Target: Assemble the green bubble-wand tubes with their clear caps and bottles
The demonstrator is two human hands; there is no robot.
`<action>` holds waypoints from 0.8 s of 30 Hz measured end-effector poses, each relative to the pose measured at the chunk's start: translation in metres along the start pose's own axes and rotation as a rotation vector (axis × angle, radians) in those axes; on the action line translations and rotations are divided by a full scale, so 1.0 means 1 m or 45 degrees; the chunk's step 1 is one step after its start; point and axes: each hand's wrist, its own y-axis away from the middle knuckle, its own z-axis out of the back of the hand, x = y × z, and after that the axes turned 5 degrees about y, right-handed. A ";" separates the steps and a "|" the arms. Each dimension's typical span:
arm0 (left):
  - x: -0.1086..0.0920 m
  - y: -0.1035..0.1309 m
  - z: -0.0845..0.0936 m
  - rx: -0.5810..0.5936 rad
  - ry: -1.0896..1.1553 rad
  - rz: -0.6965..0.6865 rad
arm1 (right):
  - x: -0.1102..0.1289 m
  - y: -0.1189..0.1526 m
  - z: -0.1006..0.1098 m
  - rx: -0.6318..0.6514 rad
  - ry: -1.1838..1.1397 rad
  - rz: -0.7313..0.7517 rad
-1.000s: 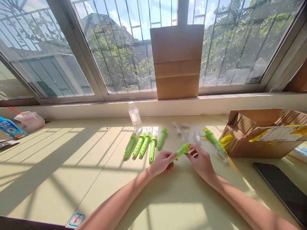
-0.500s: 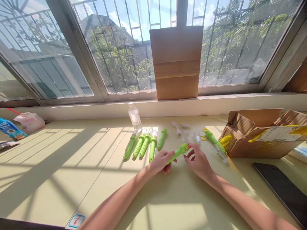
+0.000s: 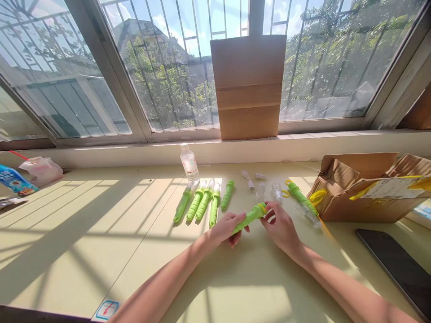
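My left hand (image 3: 232,228) is closed round the lower part of a green plastic tube (image 3: 249,218), which slants up to the right above the table. Bent fingers of my right hand (image 3: 279,224) grip the tube's upper end at a yellow ring (image 3: 261,207). To the left lie several green tubes with clear tips (image 3: 202,204) and a bare green tube (image 3: 228,195). Beyond my right hand are a clear plastic cap (image 3: 277,191) and small clear-and-white parts (image 3: 251,185). Another green tube with a clear end (image 3: 298,195) rests by the box.
An open cardboard box (image 3: 360,202) stands at the right, with a black phone (image 3: 393,264) in front. A water bottle (image 3: 189,163) is at the back. Far left are a blue packet (image 3: 15,180) and a pinkish container (image 3: 42,171). A cardboard sheet (image 3: 249,89) leans against the window.
My right hand's fingers have drawn in closer round the ringed end of the tube. The tube has shifted very slightly; my left hand keeps its hold.
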 end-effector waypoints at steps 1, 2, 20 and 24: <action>0.000 0.000 0.000 0.010 0.003 0.003 | 0.000 0.000 0.000 -0.010 0.009 0.008; 0.001 -0.001 0.000 0.014 0.004 0.000 | 0.000 0.000 0.000 -0.021 0.012 0.016; 0.013 -0.007 -0.010 -0.173 -0.057 -0.213 | -0.001 0.001 -0.001 -0.106 0.034 0.124; 0.014 -0.007 -0.009 -0.123 -0.095 -0.203 | -0.002 0.000 -0.002 -0.056 0.107 0.064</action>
